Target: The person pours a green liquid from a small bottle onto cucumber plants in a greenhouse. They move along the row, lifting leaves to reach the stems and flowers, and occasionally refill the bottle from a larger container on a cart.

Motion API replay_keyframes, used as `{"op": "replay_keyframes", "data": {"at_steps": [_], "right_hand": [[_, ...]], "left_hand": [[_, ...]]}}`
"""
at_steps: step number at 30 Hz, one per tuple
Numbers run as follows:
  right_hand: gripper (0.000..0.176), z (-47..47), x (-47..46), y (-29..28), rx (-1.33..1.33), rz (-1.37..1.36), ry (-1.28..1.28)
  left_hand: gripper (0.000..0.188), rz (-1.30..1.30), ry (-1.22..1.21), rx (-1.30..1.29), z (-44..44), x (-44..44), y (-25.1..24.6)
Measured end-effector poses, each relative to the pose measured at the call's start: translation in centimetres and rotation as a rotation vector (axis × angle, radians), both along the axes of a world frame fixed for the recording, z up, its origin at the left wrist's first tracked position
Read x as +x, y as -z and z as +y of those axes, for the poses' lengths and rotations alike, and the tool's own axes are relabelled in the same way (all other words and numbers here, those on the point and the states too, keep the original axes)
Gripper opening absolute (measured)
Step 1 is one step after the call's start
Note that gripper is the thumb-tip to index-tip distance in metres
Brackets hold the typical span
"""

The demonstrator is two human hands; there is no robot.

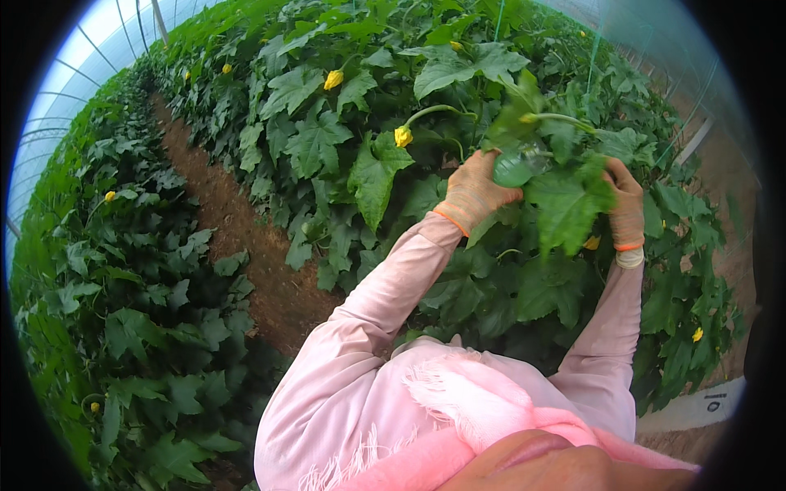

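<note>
My left hand [478, 187], in an orange-striped knit glove, is closed around a clear plastic bottle with a green translucent end [514, 169]. Leaves partly cover the bottle. Over to the right, my right hand [626, 205] wears a matching glove and is raised against the edge of a large lobed leaf [568, 205], blurred by motion. Its fingertips are partly hidden, so whether they pinch the leaf or a stem cannot be told. Above both hands, a curved green stem [562, 118] crosses the foliage. Left of the bottle, a yellow flower [403, 136] hangs from a bent stalk [439, 108].
Dense vine rows [153, 331] flank a bare soil path [233, 227] on the left. Thin green strings [594, 61] run up through the plants. Greenhouse hoops [92, 40] curve overhead at left. A pale strip [681, 408] bearing print lies at lower right.
</note>
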State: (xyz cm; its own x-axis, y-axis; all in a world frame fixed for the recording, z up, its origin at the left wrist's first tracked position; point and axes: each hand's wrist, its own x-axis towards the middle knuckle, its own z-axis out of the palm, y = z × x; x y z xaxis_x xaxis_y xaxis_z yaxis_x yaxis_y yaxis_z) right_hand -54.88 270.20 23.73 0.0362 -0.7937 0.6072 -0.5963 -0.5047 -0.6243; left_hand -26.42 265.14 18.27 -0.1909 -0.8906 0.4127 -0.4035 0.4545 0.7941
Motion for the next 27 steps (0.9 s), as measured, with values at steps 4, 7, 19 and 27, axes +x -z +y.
{"op": "replay_keyframes", "data": {"at_steps": [4,7,19,27], "right_hand": [[0.027,-3.0,-3.9,3.7,-0.203,-0.025,0.039],[0.029,-3.2,-4.8,5.6,-0.03,-0.688,-0.095],[0.03,-2.4,10.9,1.3,-0.408,0.189,0.491],[0.034,-15.9,15.3,-17.4,-1.103,0.842,0.534]], "left_hand": [[0.078,0.038,0.013,0.027,0.1,-0.2,1.3],[0.074,0.144,0.022,0.05,0.6,0.4,2.9],[0.069,0.273,-0.205,0.251,6.0,10.1,8.9],[0.068,0.294,-0.274,0.244,9.0,15.3,11.1]]}}
